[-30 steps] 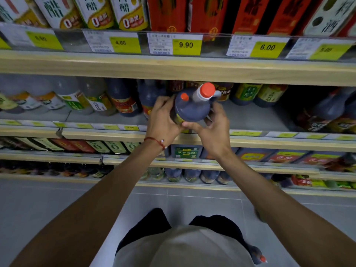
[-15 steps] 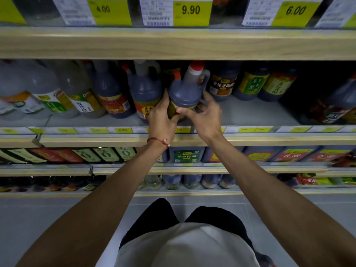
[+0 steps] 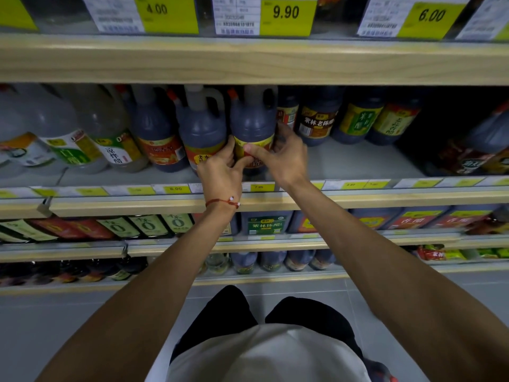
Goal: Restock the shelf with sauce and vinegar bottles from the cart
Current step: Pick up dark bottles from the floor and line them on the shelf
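Vinegar bottle (image 3: 253, 125) upright on shelf (image 3: 358, 164), neck up, left hand (image 3: 220, 170) and right hand (image 3: 286, 158) gripping its labelled base

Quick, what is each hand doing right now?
Left hand: holds the dark bottle low on its left side.
Right hand: grips the same bottle, thumb across its label.

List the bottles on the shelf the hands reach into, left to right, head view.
Green-label clear jug, clear bottle, orange-label dark bottle, handled dark jug, gripped dark jug, brown-label bottle, green-label bottle, yellow-label bottle.
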The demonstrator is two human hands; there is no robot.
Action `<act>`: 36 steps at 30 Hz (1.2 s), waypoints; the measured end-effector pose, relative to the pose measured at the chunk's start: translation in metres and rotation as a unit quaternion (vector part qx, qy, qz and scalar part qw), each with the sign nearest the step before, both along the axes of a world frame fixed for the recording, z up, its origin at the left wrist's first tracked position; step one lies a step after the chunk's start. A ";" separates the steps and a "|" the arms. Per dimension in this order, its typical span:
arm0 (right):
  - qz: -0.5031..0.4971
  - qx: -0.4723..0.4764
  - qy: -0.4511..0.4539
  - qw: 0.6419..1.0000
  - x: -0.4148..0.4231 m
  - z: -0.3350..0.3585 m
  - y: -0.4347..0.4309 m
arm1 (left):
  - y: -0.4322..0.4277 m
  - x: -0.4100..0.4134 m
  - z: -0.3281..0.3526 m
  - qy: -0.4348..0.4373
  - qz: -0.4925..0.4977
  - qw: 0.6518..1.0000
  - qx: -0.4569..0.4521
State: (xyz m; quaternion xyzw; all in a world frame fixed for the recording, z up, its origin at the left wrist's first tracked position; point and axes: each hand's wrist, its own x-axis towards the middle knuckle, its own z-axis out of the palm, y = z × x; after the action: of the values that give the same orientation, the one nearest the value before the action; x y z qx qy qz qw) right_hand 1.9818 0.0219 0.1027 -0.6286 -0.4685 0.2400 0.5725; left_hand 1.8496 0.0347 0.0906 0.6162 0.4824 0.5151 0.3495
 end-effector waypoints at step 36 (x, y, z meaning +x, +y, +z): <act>-0.020 -0.112 -0.046 0.992 -0.115 0.012 -0.012 | 0.034 -0.096 0.009 0.017 -0.010 0.997 -0.081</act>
State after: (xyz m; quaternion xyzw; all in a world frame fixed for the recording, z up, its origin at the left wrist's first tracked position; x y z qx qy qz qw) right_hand 1.8668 0.0095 0.1145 -0.7084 -0.4520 0.2502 0.4808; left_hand 1.7532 0.0686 0.0993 0.5994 0.5217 0.4607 0.3953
